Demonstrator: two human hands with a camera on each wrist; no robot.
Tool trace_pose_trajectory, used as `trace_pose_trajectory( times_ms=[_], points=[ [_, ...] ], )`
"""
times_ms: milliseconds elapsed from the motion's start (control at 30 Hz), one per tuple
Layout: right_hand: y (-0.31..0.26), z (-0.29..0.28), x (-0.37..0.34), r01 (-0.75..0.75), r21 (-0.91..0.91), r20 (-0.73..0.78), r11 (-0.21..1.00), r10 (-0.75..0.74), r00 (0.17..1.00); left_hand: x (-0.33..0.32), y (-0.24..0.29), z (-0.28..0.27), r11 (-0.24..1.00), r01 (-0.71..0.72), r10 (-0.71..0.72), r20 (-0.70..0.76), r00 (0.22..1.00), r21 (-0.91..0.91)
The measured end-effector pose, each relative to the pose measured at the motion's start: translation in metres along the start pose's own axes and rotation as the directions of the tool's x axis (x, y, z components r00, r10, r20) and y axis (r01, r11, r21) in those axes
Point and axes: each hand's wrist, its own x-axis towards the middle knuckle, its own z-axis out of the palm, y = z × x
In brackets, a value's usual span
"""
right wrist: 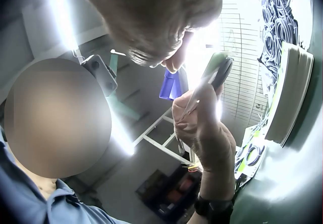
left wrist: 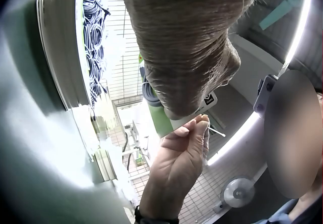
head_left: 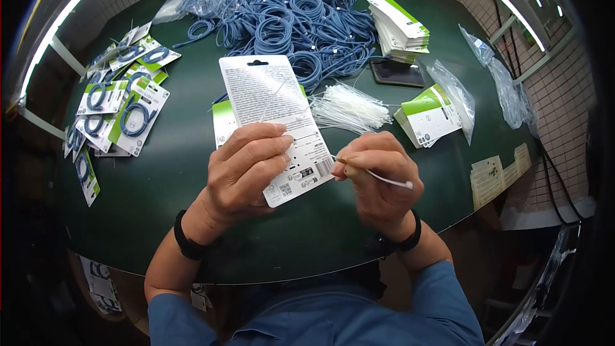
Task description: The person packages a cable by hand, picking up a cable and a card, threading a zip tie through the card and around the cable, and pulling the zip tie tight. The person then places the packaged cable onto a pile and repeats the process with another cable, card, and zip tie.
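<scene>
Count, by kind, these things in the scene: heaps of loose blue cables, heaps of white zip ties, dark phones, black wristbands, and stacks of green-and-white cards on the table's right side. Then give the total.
Heap of loose blue coiled cables: 1
Heap of thin white plastic zip ties: 1
Dark rectangular phone: 1
Black wristbands: 2
Green-and-white card stacks: 2
Total: 7

You could read no word, brand or number for certain. The card (head_left: 262, 99) before you bore rows of small print, a barcode (head_left: 325, 167) and a QR code (head_left: 285, 189), all too small to make out; print on the packs (head_left: 136, 118), card pile (head_left: 430, 117) and yellowed sheet (head_left: 488, 182) was equally illegible.
</scene>
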Motion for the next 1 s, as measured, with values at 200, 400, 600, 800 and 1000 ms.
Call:
trace_pose_trajectory(
  times_ms=[200, 400, 600, 800, 1000],
  points=[
    [-0.015, 0.000, 0.004, 0.050, 0.141, 0.070, 0.989, -0.060, 0.996, -0.002, -0.001, 0.002, 1.000, 0.010, -0.010, -0.011, 1.000, -0.028],
    [-0.013, 0.005, 0.000, -0.036, 0.227, 0.097, 0.973, 0.015, 0.995, 0.000, 0.001, 0.002, 0.996, 0.039, -0.041, -0.026, 0.999, -0.075],
    [-0.013, 0.010, 0.000, -0.076, 0.232, 0.099, 0.970, 0.054, 0.994, 0.002, 0.005, -0.001, 0.995, 0.044, -0.045, -0.014, 0.999, -0.092],
    [-0.009, 0.006, 0.003, -0.104, 0.159, 0.101, 0.982, 0.089, 0.991, 0.001, 0.005, 0.002, 0.997, 0.018, -0.019, -0.016, 1.000, -0.076],
    [-0.007, -0.005, 0.016, -0.114, 0.007, 0.223, 0.993, 0.110, 0.969, 0.007, 0.016, 0.000, 0.999, -0.008, 0.008, 0.009, 1.000, -0.048]
  ],
)
